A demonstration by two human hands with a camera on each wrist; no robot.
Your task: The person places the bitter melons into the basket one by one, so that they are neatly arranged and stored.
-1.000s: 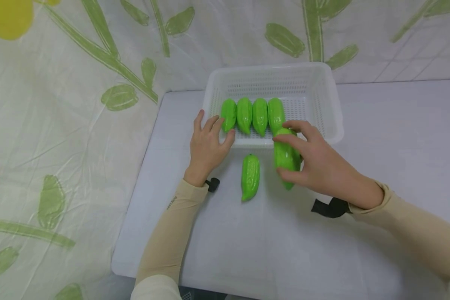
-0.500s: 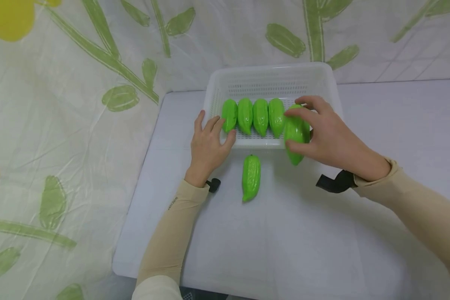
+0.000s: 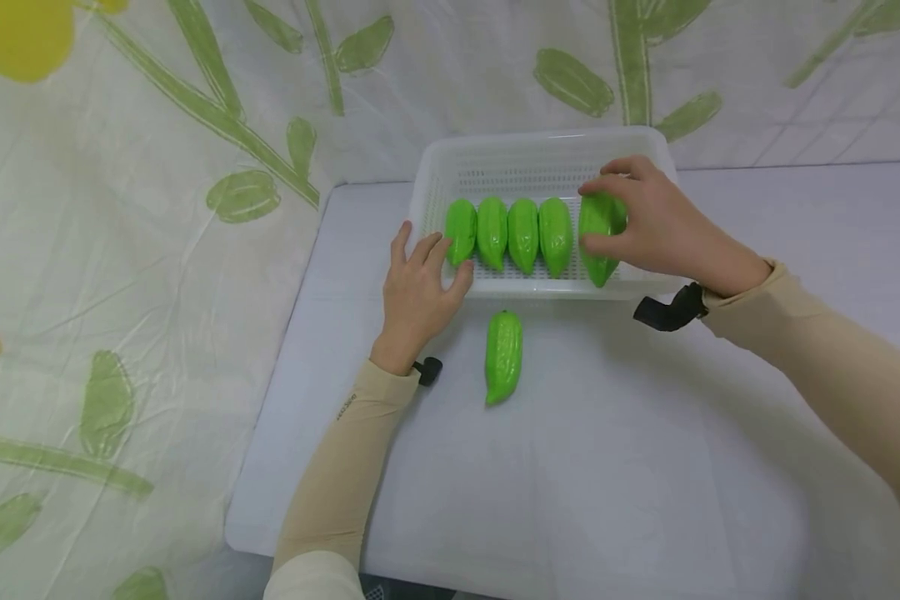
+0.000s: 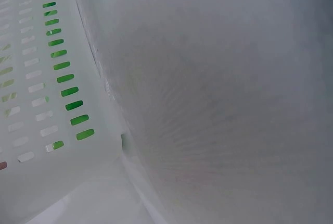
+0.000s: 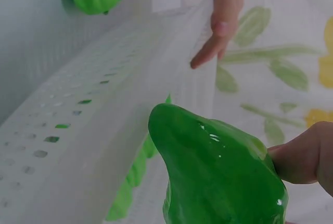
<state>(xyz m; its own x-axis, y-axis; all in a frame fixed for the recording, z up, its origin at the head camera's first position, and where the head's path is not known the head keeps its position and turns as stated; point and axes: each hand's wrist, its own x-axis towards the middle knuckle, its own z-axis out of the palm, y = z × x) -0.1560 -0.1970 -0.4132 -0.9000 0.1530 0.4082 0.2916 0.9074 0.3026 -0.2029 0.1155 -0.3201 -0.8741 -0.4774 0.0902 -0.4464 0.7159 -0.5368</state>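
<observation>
My right hand [image 3: 667,221] pinches a glossy green pepper [image 3: 598,237] between thumb and fingers, over the right part of a white plastic basket [image 3: 525,289]. In the right wrist view this pepper [image 5: 218,166] fills the lower middle, with the thumb [image 5: 302,156] against its side. Inside the basket, several similar peppers [image 3: 523,235] lie side by side in a row at the left and middle. My left hand [image 3: 417,296] rests at the basket's front left corner, fingers spread over the rim. Another pepper [image 3: 503,358] lies on the table in front of the basket.
The basket stands at the back of a white-covered table [image 3: 570,483], close to a curtain [image 3: 480,67] printed with green leaves. Slotted basket walls [image 4: 62,104] show in the left wrist view. Black straps [image 3: 671,308] sit at both wrists.
My right hand has carried its pepper from in front of the basket up over the rim and to the right, beside the row. The left hand has stayed in place.
</observation>
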